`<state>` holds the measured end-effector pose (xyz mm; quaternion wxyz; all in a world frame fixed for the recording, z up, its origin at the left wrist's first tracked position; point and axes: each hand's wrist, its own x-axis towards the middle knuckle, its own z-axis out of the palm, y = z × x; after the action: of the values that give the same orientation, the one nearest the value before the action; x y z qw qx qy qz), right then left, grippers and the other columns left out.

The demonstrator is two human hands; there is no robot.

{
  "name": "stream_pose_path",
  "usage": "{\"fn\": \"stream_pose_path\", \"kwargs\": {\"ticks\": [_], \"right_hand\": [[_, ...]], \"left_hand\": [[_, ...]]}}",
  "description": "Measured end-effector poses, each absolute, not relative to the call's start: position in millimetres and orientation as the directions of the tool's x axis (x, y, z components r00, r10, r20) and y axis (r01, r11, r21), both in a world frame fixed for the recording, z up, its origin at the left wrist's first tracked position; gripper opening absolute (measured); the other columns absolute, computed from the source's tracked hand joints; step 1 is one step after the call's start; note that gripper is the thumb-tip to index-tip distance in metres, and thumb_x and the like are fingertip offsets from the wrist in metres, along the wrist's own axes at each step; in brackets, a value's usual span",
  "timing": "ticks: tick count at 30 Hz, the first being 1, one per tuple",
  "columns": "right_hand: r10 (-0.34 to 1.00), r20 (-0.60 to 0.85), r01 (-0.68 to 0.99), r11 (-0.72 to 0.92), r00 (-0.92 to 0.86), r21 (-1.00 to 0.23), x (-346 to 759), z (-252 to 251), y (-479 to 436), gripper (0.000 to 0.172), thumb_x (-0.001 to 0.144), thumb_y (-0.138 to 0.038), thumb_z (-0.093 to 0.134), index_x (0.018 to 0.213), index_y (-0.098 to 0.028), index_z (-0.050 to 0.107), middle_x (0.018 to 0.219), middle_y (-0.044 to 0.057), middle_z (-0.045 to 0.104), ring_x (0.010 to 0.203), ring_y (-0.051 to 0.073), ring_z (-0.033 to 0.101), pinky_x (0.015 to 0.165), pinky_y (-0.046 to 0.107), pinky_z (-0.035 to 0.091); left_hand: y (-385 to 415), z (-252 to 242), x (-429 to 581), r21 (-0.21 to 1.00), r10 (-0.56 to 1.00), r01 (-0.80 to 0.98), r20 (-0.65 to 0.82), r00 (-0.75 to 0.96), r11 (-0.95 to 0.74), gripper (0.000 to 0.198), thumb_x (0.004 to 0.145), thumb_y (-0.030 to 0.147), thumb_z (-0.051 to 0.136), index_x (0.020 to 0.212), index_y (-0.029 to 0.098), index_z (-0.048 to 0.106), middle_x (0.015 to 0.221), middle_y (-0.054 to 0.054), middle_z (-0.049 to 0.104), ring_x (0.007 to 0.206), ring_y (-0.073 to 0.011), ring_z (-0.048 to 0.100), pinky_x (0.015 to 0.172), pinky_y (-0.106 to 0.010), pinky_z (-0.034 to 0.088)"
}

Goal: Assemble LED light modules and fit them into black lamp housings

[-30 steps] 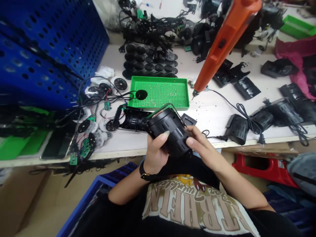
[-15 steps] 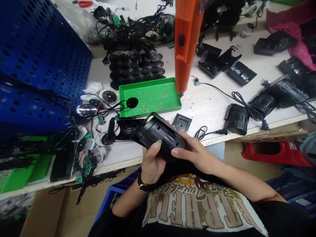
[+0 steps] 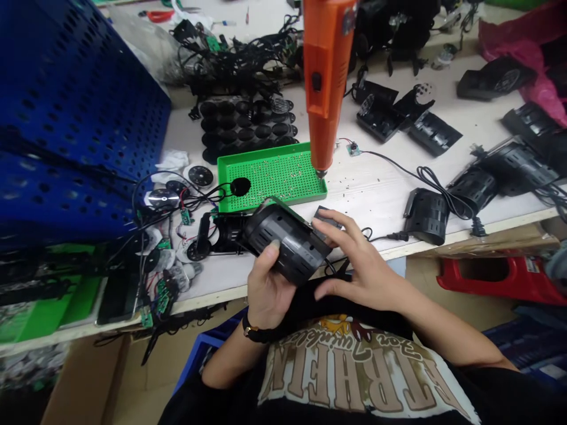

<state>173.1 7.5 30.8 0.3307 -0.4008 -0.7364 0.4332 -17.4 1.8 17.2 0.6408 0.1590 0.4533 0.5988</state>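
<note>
My left hand is closed round a black slotted cylindrical plastic housing, the thumb on its upper side. The housing is tilted in front of my chest, over the table's front edge. Beside its right end, my right hand has its fingers and thumb spread and grips nothing. Its fingertips are close to the housing; whether they touch it I cannot tell. Partly hidden behind those fingers, a flat square black part lies on the table. An orange electric screwdriver hangs point down above the right end of a green tray.
Small screws lie in the tray. Left stands a blue perforated crate, with wired circuit boards and lamp parts near it. Behind are rows of black discs and tangled cables. More black housings lie on the right.
My right hand has let go of the housing's right end and spread its fingers. The housing stays in my left hand, turned slightly. The screwdriver appears shifted a little left.
</note>
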Motion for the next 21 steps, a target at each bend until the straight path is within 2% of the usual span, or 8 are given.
{"fn": "stream_pose_path", "kwargs": {"ticks": [3, 5, 9, 13, 15, 17, 19, 21], "right_hand": [[0.850, 0.211, 0.309, 0.391, -0.483, -0.867, 185.4, 40.8, 20.5, 0.111, 0.073, -0.065, 0.085, 0.164, -0.044, 0.025, 0.168, 0.011, 0.032, 0.155, 0.036, 0.039, 0.124, 0.061, 0.042], [0.798, 0.253, 0.329, 0.483, -0.547, -0.812, 189.6, 49.9, 28.7, 0.111, 0.075, -0.063, 0.085, 0.165, -0.043, 0.023, 0.169, 0.011, 0.032, 0.159, 0.036, 0.033, 0.128, 0.063, 0.034], [0.668, 0.184, 0.375, 0.599, -0.721, -0.708, 190.3, 62.8, 37.6, 0.111, 0.078, -0.058, 0.083, 0.167, -0.039, 0.019, 0.176, 0.011, 0.020, 0.163, 0.039, 0.021, 0.129, 0.066, 0.031], [0.668, 0.106, 0.437, 0.590, -0.737, -0.679, 190.2, 65.2, 38.9, 0.120, 0.076, -0.050, 0.086, 0.168, -0.035, 0.010, 0.176, 0.014, 0.012, 0.164, 0.040, 0.018, 0.128, 0.067, 0.032], [0.676, 0.084, 0.452, 0.574, -0.732, -0.683, 191.6, 66.4, 39.4, 0.124, 0.075, -0.050, 0.087, 0.168, -0.033, 0.007, 0.175, 0.015, 0.012, 0.164, 0.040, 0.018, 0.129, 0.065, 0.031], [0.687, 0.067, 0.457, 0.549, -0.724, -0.700, 193.0, 68.8, 40.2, 0.127, 0.072, -0.052, 0.088, 0.168, -0.033, 0.007, 0.173, 0.016, 0.015, 0.163, 0.040, 0.021, 0.130, 0.064, 0.031], [0.697, 0.067, 0.451, 0.531, -0.713, -0.718, 193.7, 71.4, 40.3, 0.127, 0.071, -0.053, 0.089, 0.167, -0.034, 0.009, 0.169, 0.015, 0.020, 0.162, 0.041, 0.024, 0.131, 0.063, 0.031], [0.701, 0.083, 0.439, 0.529, -0.708, -0.727, 193.1, 72.8, 39.4, 0.125, 0.070, -0.052, 0.090, 0.166, -0.035, 0.012, 0.165, 0.014, 0.024, 0.160, 0.041, 0.027, 0.130, 0.064, 0.032]], "left_hand": [[-2.2, 18.7, -14.8, 0.714, 0.897, -0.622, -0.440, -0.042, 0.321, 0.046, 0.074, 0.043, 0.089, 0.114, 0.028, 0.074, 0.104, 0.000, 0.081, 0.107, -0.0253, 0.075, 0.095, -0.037, 0.062], [-4.7, 22.0, -10.6, 0.705, 0.906, -0.620, -0.423, 0.024, 0.345, 0.053, 0.072, 0.038, 0.091, 0.120, 0.030, 0.071, 0.114, -0.001, 0.079, 0.110, -0.0266, 0.073, 0.095, -0.039, 0.061], [-7.8, 25.5, -3.0, 0.713, 0.915, -0.596, -0.391, 0.099, 0.369, 0.056, 0.073, 0.032, 0.092, 0.123, 0.029, 0.067, 0.118, -0.001, 0.075, 0.110, -0.0244, 0.071, 0.097, -0.039, 0.059], [-7.3, 23.1, -3.4, 0.677, 0.908, -0.619, -0.385, 0.163, 0.398, 0.061, 0.073, 0.030, 0.092, 0.127, 0.029, 0.065, 0.125, -0.002, 0.072, 0.123, -0.0273, 0.066, 0.107, -0.042, 0.054], [-4.9, 22.3, -4.6, 0.640, 0.915, -0.663, -0.352, 0.196, 0.388, 0.062, 0.076, 0.036, 0.090, 0.132, 0.031, 0.064, 0.135, -0.003, 0.069, 0.135, -0.0306, 0.060, 0.114, -0.046, 0.049], [-1.5, 21.3, -4.3, 0.596, 0.923, -0.711, -0.319, 0.216, 0.373, 0.057, 0.082, 0.049, 0.083, 0.134, 0.033, 0.066, 0.140, -0.003, 0.068, 0.141, -0.0321, 0.056, 0.116, -0.048, 0.047], [1.9, 18.7, -1.8, 0.556, 0.923, -0.744, -0.308, 0.231, 0.371, 0.052, 0.089, 0.061, 0.072, 0.133, 0.035, 0.067, 0.140, -0.002, 0.069, 0.141, -0.0317, 0.057, 0.116, -0.049, 0.048], [4.3, 14.0, 2.3, 0.523, 0.919, -0.764, -0.313, 0.241, 0.379, 0.051, 0.091, 0.065, 0.067, 0.132, 0.035, 0.068, 0.137, -0.001, 0.071, 0.138, -0.0315, 0.060, 0.113, -0.049, 0.049]]}}
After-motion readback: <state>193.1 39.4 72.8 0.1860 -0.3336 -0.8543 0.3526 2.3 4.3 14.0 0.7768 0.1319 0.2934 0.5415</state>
